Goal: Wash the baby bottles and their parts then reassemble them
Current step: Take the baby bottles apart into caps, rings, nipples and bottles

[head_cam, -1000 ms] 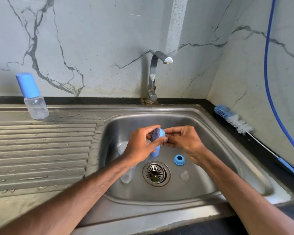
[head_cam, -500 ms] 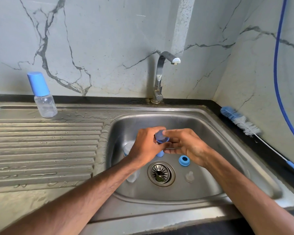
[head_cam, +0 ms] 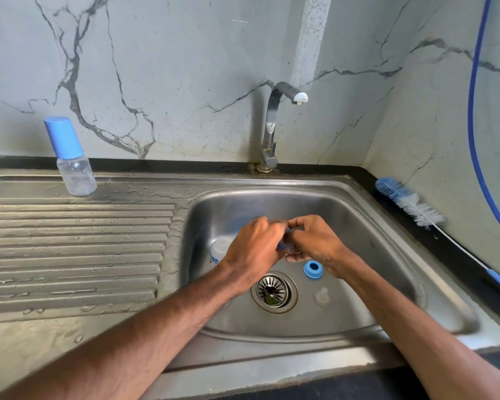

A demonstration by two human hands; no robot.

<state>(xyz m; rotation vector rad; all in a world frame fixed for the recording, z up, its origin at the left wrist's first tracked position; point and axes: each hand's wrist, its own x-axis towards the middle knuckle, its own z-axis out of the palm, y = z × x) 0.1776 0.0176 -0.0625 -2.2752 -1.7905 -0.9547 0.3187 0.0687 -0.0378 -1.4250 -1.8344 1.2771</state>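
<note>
Left grip (head_cam: 254, 249) wraps the blue cap (head_cam: 281, 246), mostly hidden; right grip (head_cam: 315, 243) pinches it from the other side, prob. rubbing it clean over the sink (head_cam: 367, 226) so drips stay in. Bottle body (head_cam: 220, 251), blue ring (head_cam: 313, 269) & teat (head_cam: 321, 295) lie loose by the drain (head_cam: 273, 291), unwashed I'd guess; a capped bottle (head_cam: 72, 160) stands apart on the drainboard (head_cam: 70, 241)
</note>
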